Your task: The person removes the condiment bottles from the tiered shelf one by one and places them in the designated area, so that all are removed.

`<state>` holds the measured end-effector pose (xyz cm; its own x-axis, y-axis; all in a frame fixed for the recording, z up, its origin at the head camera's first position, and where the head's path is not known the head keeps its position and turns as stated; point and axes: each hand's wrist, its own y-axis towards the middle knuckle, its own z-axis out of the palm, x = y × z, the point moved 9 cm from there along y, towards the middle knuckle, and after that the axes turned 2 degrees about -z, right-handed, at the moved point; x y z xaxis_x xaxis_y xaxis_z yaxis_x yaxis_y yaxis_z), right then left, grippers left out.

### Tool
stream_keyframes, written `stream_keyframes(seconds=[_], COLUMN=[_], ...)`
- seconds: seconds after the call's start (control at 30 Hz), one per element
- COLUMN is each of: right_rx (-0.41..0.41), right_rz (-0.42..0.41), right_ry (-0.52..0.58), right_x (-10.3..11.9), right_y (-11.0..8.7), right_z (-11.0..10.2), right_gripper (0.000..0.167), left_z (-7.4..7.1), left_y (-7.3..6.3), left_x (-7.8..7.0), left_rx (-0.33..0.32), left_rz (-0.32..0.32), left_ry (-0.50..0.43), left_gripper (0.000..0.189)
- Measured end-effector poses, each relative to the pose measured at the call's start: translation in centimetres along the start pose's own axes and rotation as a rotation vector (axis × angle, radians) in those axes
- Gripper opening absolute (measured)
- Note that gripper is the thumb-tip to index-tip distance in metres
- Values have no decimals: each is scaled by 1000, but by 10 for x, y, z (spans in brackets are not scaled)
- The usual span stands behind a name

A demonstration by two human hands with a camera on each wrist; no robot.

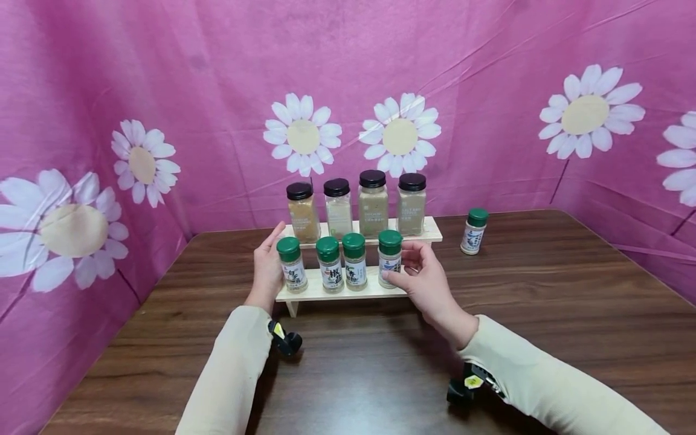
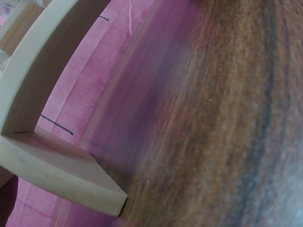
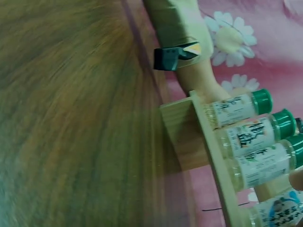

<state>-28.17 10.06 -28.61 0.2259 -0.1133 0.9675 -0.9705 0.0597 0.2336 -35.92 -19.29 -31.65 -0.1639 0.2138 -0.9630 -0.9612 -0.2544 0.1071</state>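
Note:
My right hand [image 1: 435, 296] pinches a small green-capped spice jar [image 1: 389, 263] at the right end of the lower shelf, thumb across its front and fingers round its far side. The jar stands upright. My left hand [image 1: 267, 270] lies along the left end of the two-tier wooden spice rack [image 1: 321, 294], its index finger straight beside the upper shelf; jars and rack hide part of it. More green-capped jars stand on the lower shelf: one [image 1: 292, 266] at the left end, then two [image 1: 330, 266] further right. In the right wrist view, this row of jars [image 3: 251, 135] appears sideways.
Several taller jars with black lids [image 1: 373, 205] stand along the upper shelf. Another green-capped jar [image 1: 475, 231] stands alone on the brown wooden table [image 1: 348, 374], right of the rack. A pink cloth with daisies [image 1: 228, 90] hangs behind and at both sides.

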Motion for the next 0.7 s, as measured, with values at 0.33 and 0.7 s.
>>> stream_keyframes(seconds=[0.33, 0.7], right_rx=[-78, -111], right_rz=[-85, -124], right_ry=[-29, -164], right_x=[-12, -11], right_y=[-1, 0], right_z=[5, 7], right_gripper=[59, 59], left_z=[0, 0], left_y=[-1, -2], left_x=[0, -2], left_rx=[-13, -25], left_rz=[-6, 6], left_ry=[12, 15], left_gripper=[38, 37])
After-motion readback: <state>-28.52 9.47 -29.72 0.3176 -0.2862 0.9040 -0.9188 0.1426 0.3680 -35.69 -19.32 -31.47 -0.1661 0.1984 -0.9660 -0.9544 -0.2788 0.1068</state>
